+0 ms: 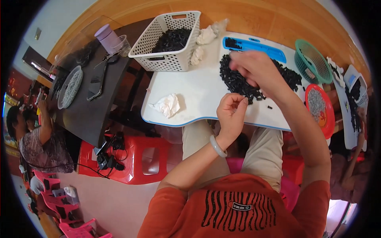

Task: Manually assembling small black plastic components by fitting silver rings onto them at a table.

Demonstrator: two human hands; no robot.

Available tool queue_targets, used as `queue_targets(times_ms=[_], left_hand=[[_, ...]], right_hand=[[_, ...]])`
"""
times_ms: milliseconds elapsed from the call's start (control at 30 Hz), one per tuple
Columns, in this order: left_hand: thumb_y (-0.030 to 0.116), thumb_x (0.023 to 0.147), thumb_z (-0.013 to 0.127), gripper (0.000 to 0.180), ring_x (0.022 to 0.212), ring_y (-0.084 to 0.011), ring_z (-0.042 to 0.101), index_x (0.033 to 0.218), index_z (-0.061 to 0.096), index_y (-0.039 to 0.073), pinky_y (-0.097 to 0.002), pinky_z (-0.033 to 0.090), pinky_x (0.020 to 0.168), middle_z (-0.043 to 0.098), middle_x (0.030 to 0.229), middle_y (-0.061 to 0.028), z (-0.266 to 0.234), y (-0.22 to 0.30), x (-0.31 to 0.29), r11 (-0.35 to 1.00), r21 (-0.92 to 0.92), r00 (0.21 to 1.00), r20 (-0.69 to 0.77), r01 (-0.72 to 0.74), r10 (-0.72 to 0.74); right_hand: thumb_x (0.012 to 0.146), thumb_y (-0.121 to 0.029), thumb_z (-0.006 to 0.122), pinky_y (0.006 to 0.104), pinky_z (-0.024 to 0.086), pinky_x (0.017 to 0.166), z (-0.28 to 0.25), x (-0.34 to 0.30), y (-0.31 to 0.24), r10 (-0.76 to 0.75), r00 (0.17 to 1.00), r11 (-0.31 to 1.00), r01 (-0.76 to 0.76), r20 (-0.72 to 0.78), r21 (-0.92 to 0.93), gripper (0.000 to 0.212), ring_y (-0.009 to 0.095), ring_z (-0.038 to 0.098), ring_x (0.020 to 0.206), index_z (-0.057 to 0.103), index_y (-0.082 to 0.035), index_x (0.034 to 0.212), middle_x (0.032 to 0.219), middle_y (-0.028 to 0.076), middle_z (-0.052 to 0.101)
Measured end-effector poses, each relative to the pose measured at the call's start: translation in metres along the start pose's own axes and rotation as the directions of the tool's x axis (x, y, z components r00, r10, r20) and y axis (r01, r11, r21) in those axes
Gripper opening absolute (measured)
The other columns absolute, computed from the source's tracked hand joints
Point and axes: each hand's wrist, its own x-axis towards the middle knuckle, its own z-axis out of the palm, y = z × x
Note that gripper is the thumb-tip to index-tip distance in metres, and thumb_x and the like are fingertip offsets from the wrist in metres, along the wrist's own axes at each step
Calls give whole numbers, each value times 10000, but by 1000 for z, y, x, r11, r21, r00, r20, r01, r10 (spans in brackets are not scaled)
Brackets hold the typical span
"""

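Observation:
A heap of small black plastic pieces [234,81] lies on the white table, with one loose piece near the front edge. At the heap's near side, my left hand [231,115] is closed in a pinch, thumb against fingers; what it holds is too small to make out. My right hand [256,68] hangs over the heap, just in front of the blue tray [274,53]. Its fingers are curled in and their tips are partly hidden, so I cannot make out what they hold. Some black pieces sit in the tray's left end.
A white perforated basket [170,61] of black pieces stands at the back left, beside crumpled tissue [166,105]. On the right are a green basket [313,65] and a red plate [327,119] of small metal parts. A dark table [89,115] and co-workers flank the white table.

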Motion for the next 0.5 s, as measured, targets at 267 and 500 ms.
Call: queue_targets(times_ms=[267,500], left_hand=[[-5,801,622,38,645,-69,508,798,585,-12,-197,411,574,549,771,-24,0,-4,6,999,32,999,7,38,-38],[-5,787,632,43,677,-74,509,789,589,-6,-204,416,615,548,760,-28,-4,-5,9,997,56,999,3,45,-45]], right_hand=[[849,-340,607,231,335,407,59,111,-18,-172,983,982,176,60,-71,336,69,413,495,633,-5,851,721,15,542],[820,-225,610,255,433,607,-36,48,47,-366,927,708,334,82,-622,265,96,532,642,629,38,815,684,48,598]])
